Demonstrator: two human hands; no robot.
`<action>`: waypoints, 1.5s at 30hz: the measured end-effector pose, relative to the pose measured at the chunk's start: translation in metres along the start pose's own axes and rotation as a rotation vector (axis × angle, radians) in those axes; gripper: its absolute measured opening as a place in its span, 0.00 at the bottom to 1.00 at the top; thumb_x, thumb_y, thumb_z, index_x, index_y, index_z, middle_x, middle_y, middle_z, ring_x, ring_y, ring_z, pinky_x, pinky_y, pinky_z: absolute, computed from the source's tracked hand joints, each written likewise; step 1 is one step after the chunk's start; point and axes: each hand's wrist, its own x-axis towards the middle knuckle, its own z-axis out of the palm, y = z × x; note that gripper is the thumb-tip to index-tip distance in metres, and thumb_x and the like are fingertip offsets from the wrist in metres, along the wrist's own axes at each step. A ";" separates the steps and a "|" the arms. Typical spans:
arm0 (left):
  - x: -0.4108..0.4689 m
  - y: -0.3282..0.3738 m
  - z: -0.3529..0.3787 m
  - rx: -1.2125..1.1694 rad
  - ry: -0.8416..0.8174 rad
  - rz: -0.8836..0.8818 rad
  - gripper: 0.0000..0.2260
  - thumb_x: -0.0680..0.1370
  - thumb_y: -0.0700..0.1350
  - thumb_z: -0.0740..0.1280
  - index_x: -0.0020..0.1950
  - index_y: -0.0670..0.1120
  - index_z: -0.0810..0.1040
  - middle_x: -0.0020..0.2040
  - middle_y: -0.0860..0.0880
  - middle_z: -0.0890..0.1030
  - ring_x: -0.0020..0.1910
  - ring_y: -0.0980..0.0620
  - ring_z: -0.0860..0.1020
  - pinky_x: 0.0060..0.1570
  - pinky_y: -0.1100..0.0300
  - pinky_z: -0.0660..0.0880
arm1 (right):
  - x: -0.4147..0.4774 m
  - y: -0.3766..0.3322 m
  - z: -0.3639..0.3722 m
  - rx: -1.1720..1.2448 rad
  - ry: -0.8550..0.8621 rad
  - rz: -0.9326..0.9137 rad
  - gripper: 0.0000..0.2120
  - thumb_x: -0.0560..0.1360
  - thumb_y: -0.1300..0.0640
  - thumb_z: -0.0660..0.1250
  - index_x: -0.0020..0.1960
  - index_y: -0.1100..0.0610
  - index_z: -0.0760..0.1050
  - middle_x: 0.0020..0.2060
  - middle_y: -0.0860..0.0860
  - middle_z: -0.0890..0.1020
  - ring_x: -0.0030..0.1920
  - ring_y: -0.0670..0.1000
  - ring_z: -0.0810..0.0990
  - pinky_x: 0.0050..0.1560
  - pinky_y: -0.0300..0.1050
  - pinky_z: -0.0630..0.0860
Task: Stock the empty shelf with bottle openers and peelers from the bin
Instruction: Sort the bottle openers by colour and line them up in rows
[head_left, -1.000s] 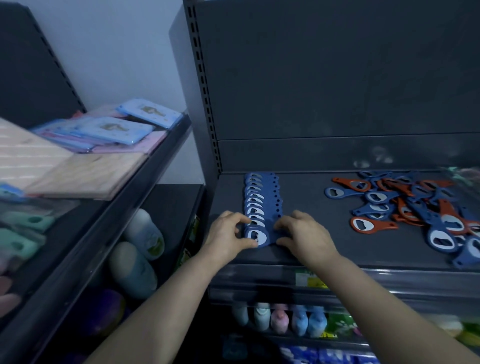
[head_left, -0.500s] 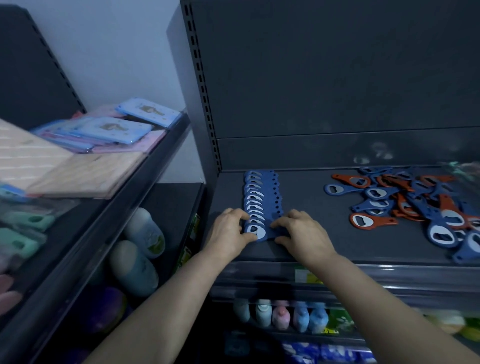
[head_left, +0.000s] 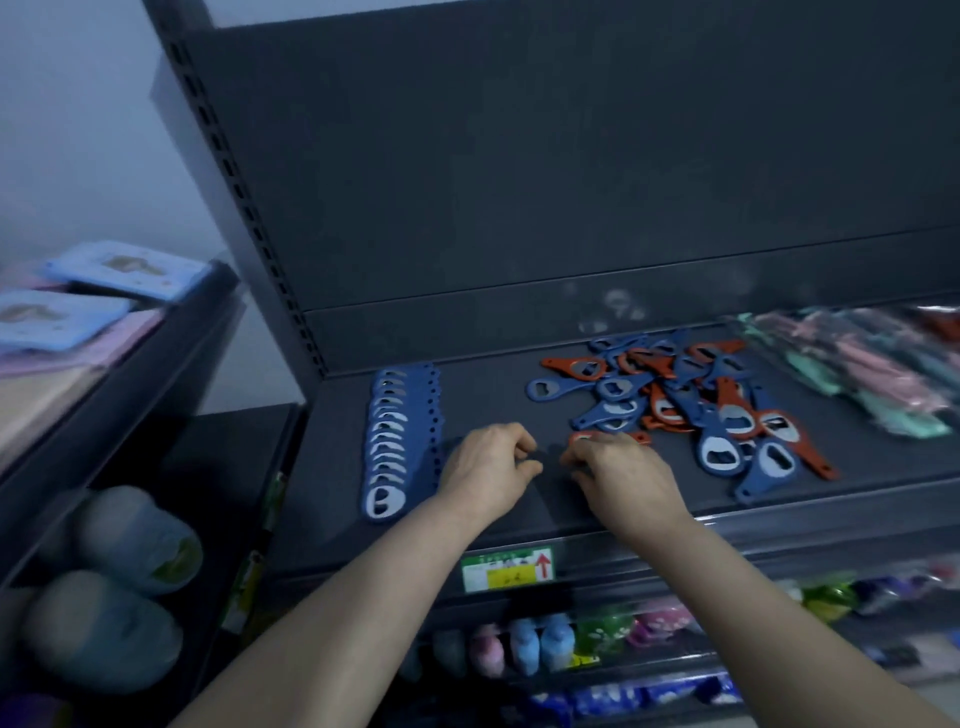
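Observation:
A neat overlapping row of blue bottle openers (head_left: 399, 441) lies at the left of the dark shelf (head_left: 519, 525). A loose pile of blue and orange bottle openers (head_left: 696, 405) lies right of centre. My left hand (head_left: 491, 467) hovers just right of the row, fingers curled loosely around nothing. At the pile's near-left edge, my right hand (head_left: 621, 478) covers an orange bottle opener (head_left: 584, 439) with its fingers closed over it. Bagged peelers (head_left: 872, 369) in pink and green lie at the far right, blurred.
An upright slotted post (head_left: 244, 208) and the back panel bound the shelf. A price label (head_left: 506, 569) sits on its front rail. Small bottles (head_left: 540, 644) fill the shelf below. The neighbouring rack on the left holds blue and pink flat packs (head_left: 104, 291) and round containers (head_left: 135, 540).
Both hands let go of the front blue opener in the row and moved right toward the loose pile. My right hand now lies on an orange opener. The view swung right.

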 end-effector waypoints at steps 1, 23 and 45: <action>0.007 0.011 0.007 0.013 -0.003 0.006 0.10 0.75 0.49 0.70 0.55 0.51 0.80 0.51 0.53 0.82 0.50 0.52 0.79 0.52 0.56 0.77 | -0.001 0.013 -0.004 -0.013 0.011 0.017 0.07 0.77 0.55 0.63 0.52 0.47 0.78 0.51 0.47 0.80 0.56 0.54 0.75 0.43 0.45 0.66; 0.076 0.164 0.101 0.169 0.008 -0.009 0.10 0.78 0.57 0.64 0.48 0.51 0.76 0.44 0.53 0.81 0.46 0.50 0.79 0.39 0.55 0.76 | -0.013 0.191 -0.067 -0.127 -0.209 0.326 0.24 0.69 0.40 0.71 0.61 0.50 0.74 0.56 0.52 0.70 0.61 0.54 0.68 0.56 0.50 0.69; 0.064 0.185 0.085 0.353 -0.278 -0.176 0.30 0.66 0.63 0.74 0.60 0.47 0.74 0.60 0.50 0.72 0.55 0.48 0.75 0.46 0.55 0.75 | -0.017 0.197 -0.067 -0.010 -0.171 0.202 0.22 0.72 0.39 0.68 0.65 0.43 0.70 0.59 0.50 0.73 0.56 0.55 0.77 0.47 0.46 0.73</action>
